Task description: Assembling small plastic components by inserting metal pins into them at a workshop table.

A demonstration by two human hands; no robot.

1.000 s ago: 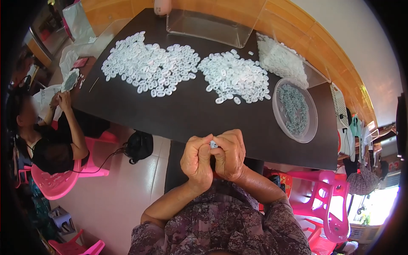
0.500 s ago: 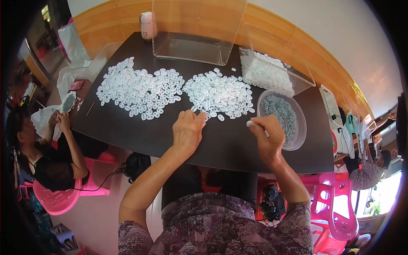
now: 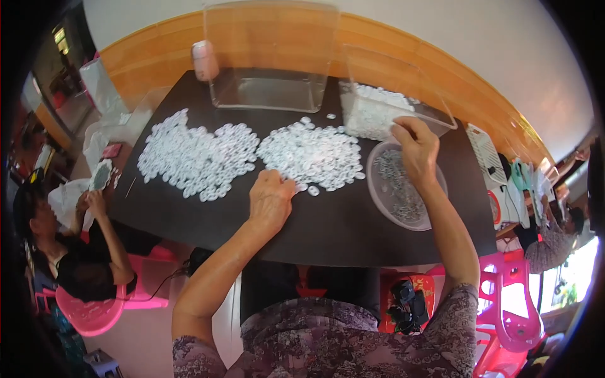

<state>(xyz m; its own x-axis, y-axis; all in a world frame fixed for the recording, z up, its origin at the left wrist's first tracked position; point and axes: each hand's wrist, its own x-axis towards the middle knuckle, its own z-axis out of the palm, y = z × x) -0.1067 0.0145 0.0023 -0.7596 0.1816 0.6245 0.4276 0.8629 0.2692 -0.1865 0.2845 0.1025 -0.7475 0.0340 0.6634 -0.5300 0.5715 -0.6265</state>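
Note:
My left hand (image 3: 271,200) rests on the dark table with its fingers curled closed, at the near edge of the right-hand pile of small white oval pieces (image 3: 312,154). White pieces lie by its fingertips; whether it grips one is hidden. My right hand (image 3: 418,150) is raised above a clear round bowl (image 3: 378,200) of small grey metal-looking parts (image 3: 403,189). Its thumb and fingers are pinched together in front of a clear box (image 3: 441,116) with white pieces in it. What the pinch holds is too small to make out.
Another pile of white oval pieces (image 3: 195,157) spreads across the table (image 3: 328,233) on the left. Behind stand a large clear bin (image 3: 265,101) and a pink bottle (image 3: 205,61). A person (image 3: 82,239) sits at left, handling something pale. Pink stools (image 3: 517,309) stand at right.
My right hand has moved up and away from me, from the bowl's left side to above the bowl near the clear box. The left hand stays at the pile's edge. The view has shifted slightly.

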